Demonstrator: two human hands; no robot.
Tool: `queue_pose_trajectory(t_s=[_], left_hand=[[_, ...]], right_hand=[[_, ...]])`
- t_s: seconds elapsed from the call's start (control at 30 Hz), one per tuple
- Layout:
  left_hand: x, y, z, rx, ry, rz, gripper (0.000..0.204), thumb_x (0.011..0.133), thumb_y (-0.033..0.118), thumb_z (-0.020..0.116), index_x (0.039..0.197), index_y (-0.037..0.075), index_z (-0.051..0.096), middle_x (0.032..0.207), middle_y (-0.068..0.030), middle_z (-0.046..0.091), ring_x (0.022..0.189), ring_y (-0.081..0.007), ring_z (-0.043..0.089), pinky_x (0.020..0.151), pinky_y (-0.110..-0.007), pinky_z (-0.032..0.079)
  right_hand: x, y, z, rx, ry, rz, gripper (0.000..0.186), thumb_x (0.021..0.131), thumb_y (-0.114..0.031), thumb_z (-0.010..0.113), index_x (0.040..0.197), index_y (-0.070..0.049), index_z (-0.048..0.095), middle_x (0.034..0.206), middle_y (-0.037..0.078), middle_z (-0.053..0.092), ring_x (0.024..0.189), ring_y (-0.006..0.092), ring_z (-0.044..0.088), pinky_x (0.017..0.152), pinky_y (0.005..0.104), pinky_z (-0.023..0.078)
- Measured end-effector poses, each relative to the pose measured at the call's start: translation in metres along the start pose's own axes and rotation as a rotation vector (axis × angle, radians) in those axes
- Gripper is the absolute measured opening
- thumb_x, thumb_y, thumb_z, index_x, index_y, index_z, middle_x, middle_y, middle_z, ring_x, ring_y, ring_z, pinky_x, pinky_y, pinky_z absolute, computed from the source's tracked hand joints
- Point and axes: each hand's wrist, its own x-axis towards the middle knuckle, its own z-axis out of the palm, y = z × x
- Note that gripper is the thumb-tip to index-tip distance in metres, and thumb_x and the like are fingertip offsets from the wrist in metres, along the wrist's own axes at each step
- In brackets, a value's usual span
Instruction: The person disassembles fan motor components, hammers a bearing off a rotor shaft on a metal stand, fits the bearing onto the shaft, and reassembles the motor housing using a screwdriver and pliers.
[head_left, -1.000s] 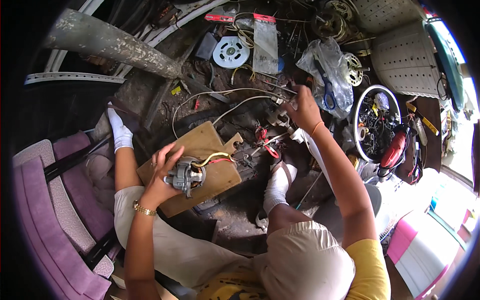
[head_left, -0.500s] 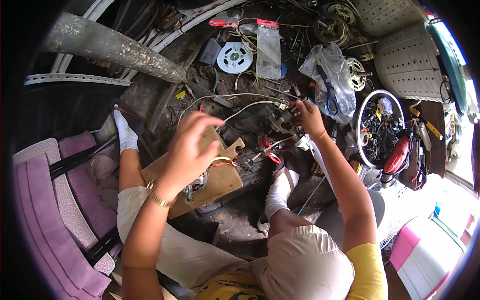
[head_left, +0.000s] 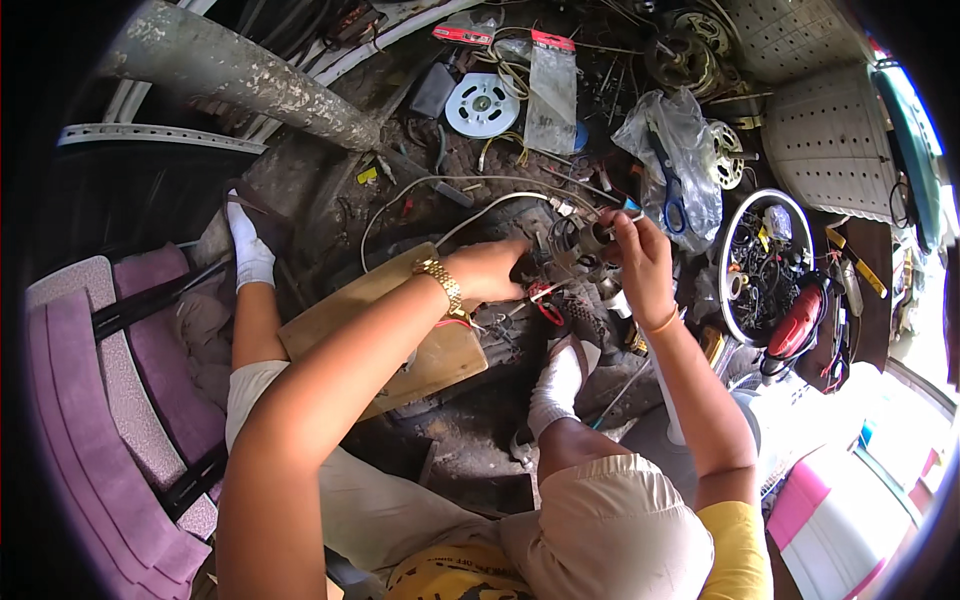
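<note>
From my seat far off, I see the right hand (head_left: 643, 262) with thumb and fingers bent close together at the grey metal part (head_left: 573, 246), though I cannot tell whether they are closed on it. That part lies amid the clutter just beyond the right end of the wooden board (head_left: 440, 352), and the left hand (head_left: 488, 272) reaches over to its left side, its fingertips too hidden for me to tell their grip
</note>
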Motion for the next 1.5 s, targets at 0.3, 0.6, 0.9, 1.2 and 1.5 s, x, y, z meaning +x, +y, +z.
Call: queue_pose_trajectory(t_s=[0.3, 0.6, 0.9, 1.2, 1.5], left_hand=[[0.006, 0.018, -0.01, 0.371, -0.055, 0.005, 0.101, 0.075, 0.041, 0.082, 0.154, 0.001, 0.033, 0.153, -0.0222, 0.044, 0.139, -0.0362, 0.046, 0.117, -0.045, 0.034], [-0.039, 0.054, 0.006, -0.598, -0.047, 0.034, 0.056, 0.09, 0.032, 0.076, 0.126, -0.003, 0.051, 0.103, -0.0153, 0.071, 0.097, -0.0251, 0.07, 0.083, -0.036, 0.055], [-0.055, 0.078, 0.048, -0.892, 0.286, -0.005, 0.043, 0.098, 0.021, 0.07, 0.124, -0.001, 0.045, 0.098, -0.0063, 0.066, 0.079, -0.0097, 0.064, 0.069, -0.027, 0.055], [-0.089, 0.083, 0.078, -1.018, 0.464, 0.235, 0.047, 0.094, 0.008, 0.07, 0.133, 0.0, 0.045, 0.125, -0.0095, 0.059, 0.114, -0.0149, 0.059, 0.098, -0.033, 0.048], [-0.099, 0.095, 0.078, -0.917, 0.54, 0.237, 0.05, 0.092, 0.012, 0.074, 0.133, 0.001, 0.048, 0.116, -0.0103, 0.062, 0.107, -0.0189, 0.062, 0.094, -0.035, 0.05]], right_hand=[[-0.018, -0.044, -0.02, -0.12, 0.181, -0.067, 0.025, 0.107, -0.022, 0.054, 0.099, -0.003, 0.067, 0.077, -0.004, 0.061, 0.07, 0.0023, 0.05, 0.061, 0.0187, 0.041], [-0.004, -0.048, -0.027, 0.221, -0.197, 0.299, 0.027, 0.104, -0.025, 0.06, 0.121, -0.004, 0.064, 0.111, 0.002, 0.069, 0.083, 0.009, 0.067, 0.071, 0.0251, 0.058], [0.007, -0.037, -0.055, 0.049, -0.202, 0.142, 0.058, 0.09, 0.01, 0.056, 0.145, 0.002, 0.039, 0.102, 0.009, 0.068, 0.053, 0.0088, 0.056, 0.042, 0.0218, 0.043], [-0.051, -0.062, -0.039, -0.423, 0.0, -0.202, 0.038, 0.093, -0.013, 0.071, 0.124, 0.003, 0.056, 0.113, 0.014, 0.063, 0.104, 0.0233, 0.062, 0.094, 0.034, 0.048], [-0.057, -0.05, -0.021, -0.106, -0.519, 0.003, 0.053, 0.097, -0.045, 0.066, 0.113, 0.005, 0.068, 0.095, 0.013, 0.071, 0.092, 0.0185, 0.06, 0.083, 0.0364, 0.048]])
